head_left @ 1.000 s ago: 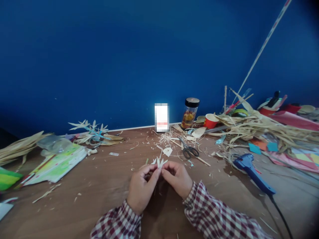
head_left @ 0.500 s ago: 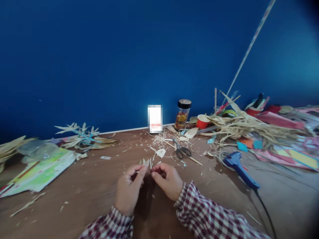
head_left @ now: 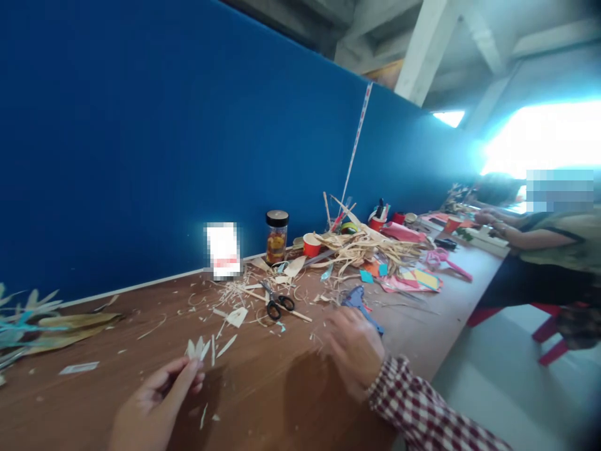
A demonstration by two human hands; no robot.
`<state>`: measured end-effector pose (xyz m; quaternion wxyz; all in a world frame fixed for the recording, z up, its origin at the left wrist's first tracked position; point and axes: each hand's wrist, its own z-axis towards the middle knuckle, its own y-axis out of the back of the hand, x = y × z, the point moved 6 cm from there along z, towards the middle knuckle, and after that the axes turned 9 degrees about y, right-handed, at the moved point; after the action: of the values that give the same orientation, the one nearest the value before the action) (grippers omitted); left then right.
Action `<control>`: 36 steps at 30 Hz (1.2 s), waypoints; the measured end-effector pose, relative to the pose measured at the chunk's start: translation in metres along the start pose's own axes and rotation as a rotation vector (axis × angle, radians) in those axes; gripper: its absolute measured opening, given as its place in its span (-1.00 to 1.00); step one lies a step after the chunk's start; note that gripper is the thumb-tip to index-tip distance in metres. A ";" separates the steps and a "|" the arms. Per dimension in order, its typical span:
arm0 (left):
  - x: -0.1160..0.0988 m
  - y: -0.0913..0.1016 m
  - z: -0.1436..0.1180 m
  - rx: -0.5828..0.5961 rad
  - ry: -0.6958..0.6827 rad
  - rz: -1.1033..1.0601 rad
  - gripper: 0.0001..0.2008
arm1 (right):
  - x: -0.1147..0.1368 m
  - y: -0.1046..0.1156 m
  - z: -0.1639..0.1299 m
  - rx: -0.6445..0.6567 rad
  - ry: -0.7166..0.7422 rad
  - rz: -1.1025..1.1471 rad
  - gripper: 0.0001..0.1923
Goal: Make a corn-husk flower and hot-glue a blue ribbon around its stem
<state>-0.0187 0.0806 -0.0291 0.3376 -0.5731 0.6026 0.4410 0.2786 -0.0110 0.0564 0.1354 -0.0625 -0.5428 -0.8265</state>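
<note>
My left hand (head_left: 159, 401) pinches a small fan of pale, petal-shaped pieces (head_left: 197, 349) between thumb and fingertips, above the brown tabletop. A narrow pale strip (head_left: 228, 346) lies just beyond it. My right hand (head_left: 354, 347), smeared by motion, is beside the blue hot glue gun (head_left: 354, 297) and covers part of it. Whether its fingers touch the glue gun cannot be made out. Black-handled scissors (head_left: 279, 305) lie on the table between the two hands, farther back, with pale scraps and a thin stick around them.
A lidded jar (head_left: 277, 238), a bright blurred-out object (head_left: 224, 250) and a red cup (head_left: 311, 245) stand by the blue partition. Dried husk strips (head_left: 370, 247) heap up to the right. Another person's arm (head_left: 539, 235) reaches over the table's far end, near red stools (head_left: 547, 326).
The view has swung right, showing the room and another person. My right hand has left my left hand and moved right to the glue gun. The left still holds the petal pieces.
</note>
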 end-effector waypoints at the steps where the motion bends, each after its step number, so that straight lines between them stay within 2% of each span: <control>1: 0.001 -0.001 0.001 0.013 0.003 0.006 -0.59 | -0.020 0.005 -0.004 -0.005 -0.047 -0.119 -0.86; 4: 0.005 -0.003 0.003 0.037 0.004 0.017 -0.59 | -0.064 0.013 -0.018 -0.029 -0.169 -0.388 -0.75; 7: 0.008 -0.002 0.005 0.034 -0.003 0.016 -0.57 | -0.082 0.012 -0.029 -0.004 -0.206 -0.496 -0.78; 12: 0.010 -0.001 0.007 0.003 -0.017 0.063 -0.55 | -0.094 0.013 -0.043 -0.016 -0.198 -0.499 -0.81; 17: 0.009 -0.002 0.009 0.013 -0.049 0.128 -0.53 | -0.096 0.032 -0.054 -0.131 -0.172 -0.403 -0.74; 22: 0.001 -0.005 0.004 0.003 -0.139 0.262 -0.51 | -0.090 0.050 -0.056 -0.160 -0.120 -0.368 -0.73; 25: -0.007 -0.019 -0.005 0.037 -0.300 0.419 -0.57 | -0.089 0.056 -0.056 -0.196 -0.100 -0.354 -0.73; 30: -0.010 -0.050 -0.027 0.209 -0.559 0.635 -0.68 | -0.091 0.057 -0.056 -0.219 -0.089 -0.290 -0.76; 32: -0.016 -0.058 -0.037 0.203 -0.630 0.733 -0.69 | -0.091 0.055 -0.057 -0.225 -0.082 -0.262 -0.76; 34: -0.031 -0.067 -0.047 0.157 -0.682 0.776 -0.68 | -0.091 0.052 -0.057 -0.217 -0.067 -0.247 -0.76; 36: -0.051 -0.086 -0.058 0.156 -0.720 0.732 -0.72 | -0.091 0.049 -0.058 -0.213 -0.060 -0.241 -0.76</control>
<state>0.0783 0.0514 0.0276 0.3887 -0.1099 0.6404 0.6532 0.3819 -0.0683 0.0535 0.0116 -0.0357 -0.4594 -0.8874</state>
